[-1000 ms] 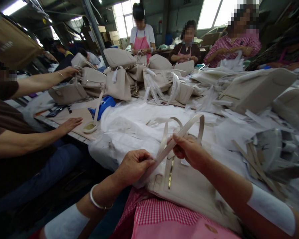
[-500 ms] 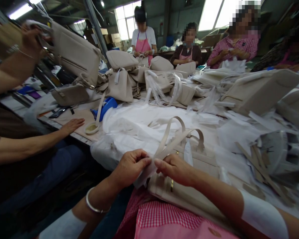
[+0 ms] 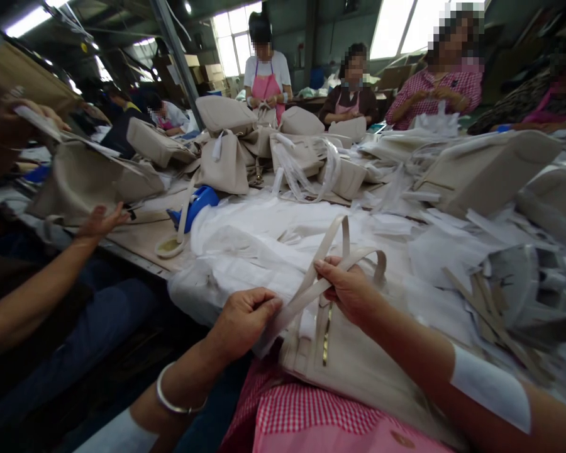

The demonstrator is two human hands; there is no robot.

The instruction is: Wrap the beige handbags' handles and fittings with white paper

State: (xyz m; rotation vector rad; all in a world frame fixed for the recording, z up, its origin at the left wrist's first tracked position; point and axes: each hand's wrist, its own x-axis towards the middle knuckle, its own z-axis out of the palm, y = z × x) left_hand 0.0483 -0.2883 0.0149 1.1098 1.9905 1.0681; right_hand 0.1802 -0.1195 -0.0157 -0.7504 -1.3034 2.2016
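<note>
The beige bag (image 3: 358, 358) lies at lower centre of the frame. Right hand (image 3: 353, 292) pinches its strap (image 3: 306, 297); left hand (image 3: 245, 319) is pinched closed alongside, contents unconfirmed. Recommended: strap kept flat, untwisted, evenly tensioned.

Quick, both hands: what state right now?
Left hand: closed beside a handbag strap; what it pinches is unclear.
Right hand: closed, holding a handbag strap.
</note>
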